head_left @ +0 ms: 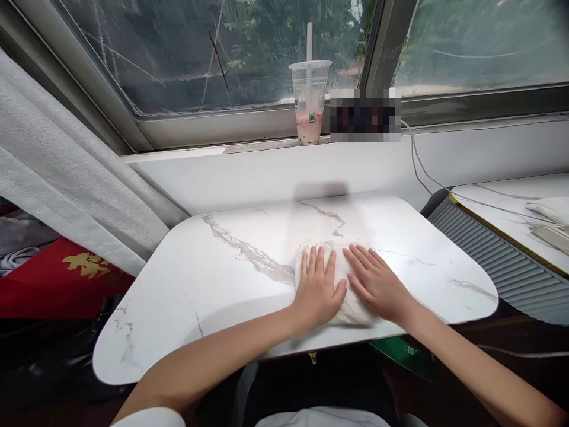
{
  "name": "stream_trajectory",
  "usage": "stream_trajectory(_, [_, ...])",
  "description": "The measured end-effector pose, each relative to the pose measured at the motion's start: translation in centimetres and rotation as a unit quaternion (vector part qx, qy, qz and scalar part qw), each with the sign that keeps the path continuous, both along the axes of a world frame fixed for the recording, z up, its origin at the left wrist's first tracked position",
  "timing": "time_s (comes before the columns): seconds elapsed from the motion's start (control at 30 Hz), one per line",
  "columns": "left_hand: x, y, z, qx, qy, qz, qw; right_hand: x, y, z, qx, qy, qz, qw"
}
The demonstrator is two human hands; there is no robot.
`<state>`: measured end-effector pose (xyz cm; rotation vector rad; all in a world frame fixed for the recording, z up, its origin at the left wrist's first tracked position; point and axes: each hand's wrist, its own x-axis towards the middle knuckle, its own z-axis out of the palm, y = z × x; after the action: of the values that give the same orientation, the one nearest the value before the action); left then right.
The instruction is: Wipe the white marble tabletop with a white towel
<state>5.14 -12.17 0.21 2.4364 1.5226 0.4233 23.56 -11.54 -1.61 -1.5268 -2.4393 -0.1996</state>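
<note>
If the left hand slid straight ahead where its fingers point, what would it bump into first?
Probably the white wall below the window: from the left hand, the line runs off the cloth and across the marbled tabletop, though depth is unclear.

Your cloth is white and fluffy, a thick, roughly rectangular pad. It lies flat on the white, marble-patterned table, close to the edge nearest you. Your left hand covers much of its left side and your right hand its right side, leaving its middle and near end in view.
</note>
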Motion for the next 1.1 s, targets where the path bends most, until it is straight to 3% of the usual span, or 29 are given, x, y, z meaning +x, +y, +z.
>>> stream_trajectory(0.13, [0.6,3.7,0.0,-0.002,0.004,0.017,1.000,-0.1,3.5,0.8,-0.047,-0.007,-0.023,0.999])
stream_trajectory(0.4, [2.5,14.4,0.2,0.005,0.001,0.042,0.999,-0.5,14.4,2.4,-0.109,-0.012,-0.108,0.988])
stream_trajectory(0.57, [3.9,17.8,-0.1,0.013,-0.012,0.064,0.998,-0.7,18.2,3.0,-0.095,0.008,-0.122,0.988])
stream_trajectory(0.7, [4.5,18.2,-0.4,0.026,-0.014,0.087,0.996,-0.1,18.7,2.7,-0.076,0.017,-0.102,0.992])
stream_trajectory(0.83, [4.7,17.3,-0.4,0.021,-0.004,0.076,0.997,0.8,17.7,1.9,-0.063,0.014,-0.084,0.994])
stream_trajectory(0.97, [5.3,15.0,-0.4,0.025,0.002,0.065,0.998,1.8,15.5,1.6,-0.069,-0.008,-0.095,0.993])
stream_trajectory(1.1, [5.8,11.2,-0.6,0.034,0.001,0.051,0.998,3.0,11.9,1.0,-0.052,-0.038,-0.086,0.994])
